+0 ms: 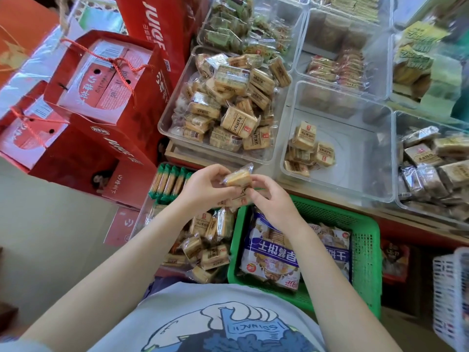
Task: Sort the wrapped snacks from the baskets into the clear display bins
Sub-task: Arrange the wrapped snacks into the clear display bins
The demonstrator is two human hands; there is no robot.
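Both hands meet above the baskets on one small clear-wrapped tan snack [238,177]. My left hand [206,188] pinches its left side and my right hand [272,201] pinches its lower right end. Below them a green basket [365,252] holds large blue-and-white biscuit bags [269,252]. Left of it lies a pile of small tan wrapped snacks [205,242]. Beyond the hands, a clear bin [167,123] is heaped with the same tan snacks. The clear bin [355,158] to its right holds only several of them in its left corner.
More clear bins stand behind and right, with green-wrapped snacks [228,29], red-wrapped ones [340,67] and silver-wrapped ones [431,161]. Red juice gift boxes [101,80] crowd the left. Green-edged cracker packs [170,181] lie under my left hand. A white basket [451,298] sits at the right edge.
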